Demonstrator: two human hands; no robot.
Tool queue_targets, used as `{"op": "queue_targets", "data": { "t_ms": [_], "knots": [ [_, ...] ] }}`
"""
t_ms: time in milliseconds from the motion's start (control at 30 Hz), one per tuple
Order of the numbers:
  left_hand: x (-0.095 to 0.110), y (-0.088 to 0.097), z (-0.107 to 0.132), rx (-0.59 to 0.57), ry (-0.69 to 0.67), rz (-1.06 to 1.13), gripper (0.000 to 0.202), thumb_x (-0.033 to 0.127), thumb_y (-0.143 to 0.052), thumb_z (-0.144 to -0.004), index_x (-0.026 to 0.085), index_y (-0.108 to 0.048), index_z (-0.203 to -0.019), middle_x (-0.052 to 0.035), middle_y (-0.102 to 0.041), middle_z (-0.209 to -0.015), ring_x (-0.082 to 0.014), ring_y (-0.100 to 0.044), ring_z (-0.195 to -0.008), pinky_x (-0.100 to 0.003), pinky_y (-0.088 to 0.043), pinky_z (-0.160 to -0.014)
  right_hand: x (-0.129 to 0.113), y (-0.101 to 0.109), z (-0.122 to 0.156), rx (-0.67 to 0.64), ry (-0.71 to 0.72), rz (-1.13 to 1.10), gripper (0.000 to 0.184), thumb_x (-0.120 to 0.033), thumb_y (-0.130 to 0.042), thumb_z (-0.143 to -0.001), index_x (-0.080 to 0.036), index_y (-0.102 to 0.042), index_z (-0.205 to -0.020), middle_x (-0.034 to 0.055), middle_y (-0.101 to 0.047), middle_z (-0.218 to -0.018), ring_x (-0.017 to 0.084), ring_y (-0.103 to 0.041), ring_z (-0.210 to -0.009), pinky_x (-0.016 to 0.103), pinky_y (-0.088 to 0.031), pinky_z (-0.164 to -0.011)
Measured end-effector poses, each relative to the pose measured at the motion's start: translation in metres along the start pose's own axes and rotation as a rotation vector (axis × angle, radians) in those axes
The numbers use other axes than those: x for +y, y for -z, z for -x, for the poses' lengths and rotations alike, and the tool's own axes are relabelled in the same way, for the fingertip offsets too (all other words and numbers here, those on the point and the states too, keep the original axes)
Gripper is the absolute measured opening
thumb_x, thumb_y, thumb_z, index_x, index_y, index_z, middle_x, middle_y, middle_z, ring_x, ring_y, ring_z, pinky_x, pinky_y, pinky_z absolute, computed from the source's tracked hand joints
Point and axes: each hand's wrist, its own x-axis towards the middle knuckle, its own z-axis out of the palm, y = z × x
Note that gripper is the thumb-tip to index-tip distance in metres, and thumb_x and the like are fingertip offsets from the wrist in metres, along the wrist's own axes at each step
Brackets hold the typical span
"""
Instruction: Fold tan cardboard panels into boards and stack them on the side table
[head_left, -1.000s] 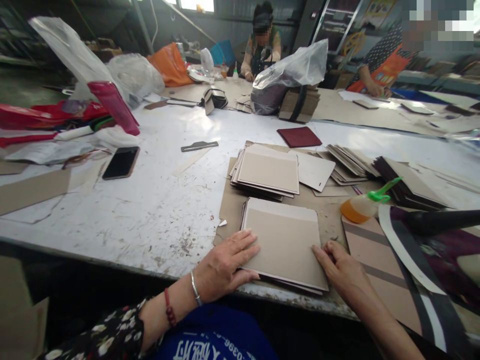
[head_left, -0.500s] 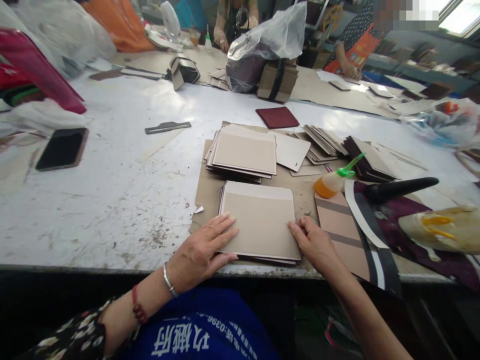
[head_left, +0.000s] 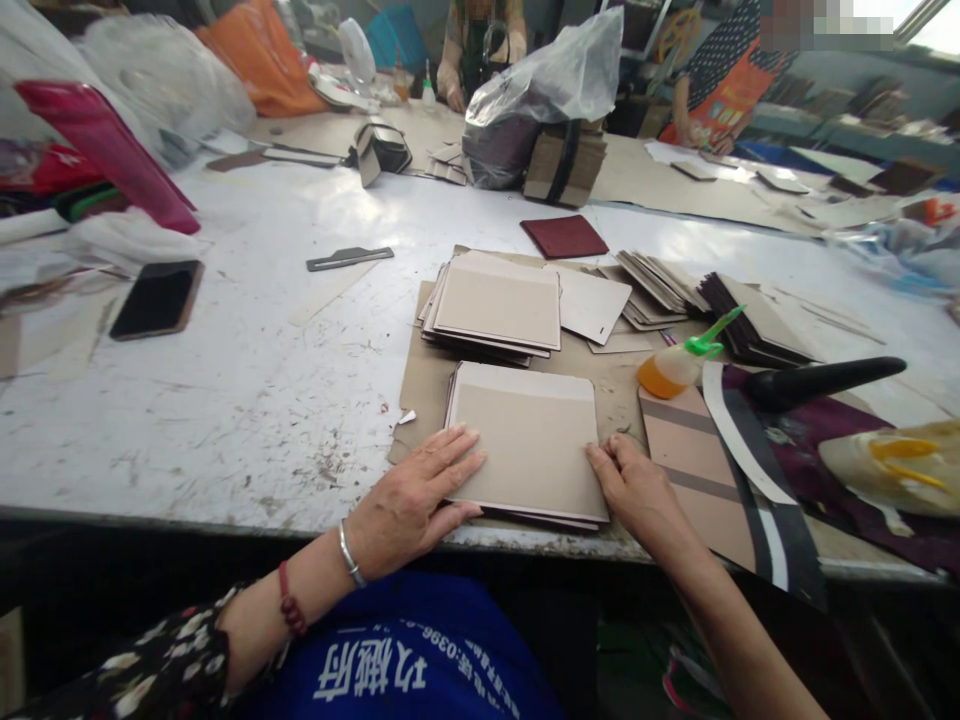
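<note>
A stack of beige flat panels with dark edges (head_left: 529, 430) lies in front of me at the table's near edge. My left hand (head_left: 420, 490) rests on its left side, fingers stretched out over the top panel and thumb at the front edge. At the right edge, my right hand (head_left: 630, 480) has its thumb and curled fingers closed on the panel's border; how many layers they pinch is hidden. Just behind stands a second stack of similar panels (head_left: 499, 305). Both stacks sit on a brown cardboard sheet (head_left: 420, 380).
To the right are a glue bottle with a green nozzle (head_left: 671, 368), a striped brown piece (head_left: 694, 465), a black pointed handle (head_left: 825, 382) and a glue-stained container (head_left: 892, 465). A phone (head_left: 156, 300) and grey metal template (head_left: 349, 259) lie left. Two people work across the table.
The whole view has shifted slightly, so things appear a little further right. Both hands keep the same hold on the stack.
</note>
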Motion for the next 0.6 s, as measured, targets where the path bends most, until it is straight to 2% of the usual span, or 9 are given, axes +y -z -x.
{"op": "queue_targets", "data": {
  "t_ms": [400,600],
  "knots": [
    [0.004,-0.002,0.002,-0.032,0.018,-0.06,0.044,0.027,-0.042,-0.088,0.009,-0.035,-0.128,-0.0138,-0.034,-0.135,-0.0237,-0.021,-0.129,-0.045,-0.03,-0.104,0.0,-0.002,0.001,0.027,-0.028,-0.014,0.026,-0.047,-0.033,-0.072,-0.024,-0.034,-0.062,0.0014,-0.048,-0.054,0.019,-0.047,-0.051,0.029,-0.032,-0.052],
    [0.005,-0.003,0.002,-0.015,-0.001,-0.126,0.047,0.025,-0.043,-0.086,0.008,-0.033,-0.129,-0.0144,-0.031,-0.136,-0.0254,-0.02,-0.129,-0.046,-0.033,-0.101,0.012,-0.009,-0.003,0.023,0.001,-0.051,0.029,-0.05,-0.032,-0.075,-0.024,-0.039,-0.065,0.0044,-0.056,-0.06,0.022,-0.054,-0.057,0.03,-0.036,-0.053]
  ]
}}
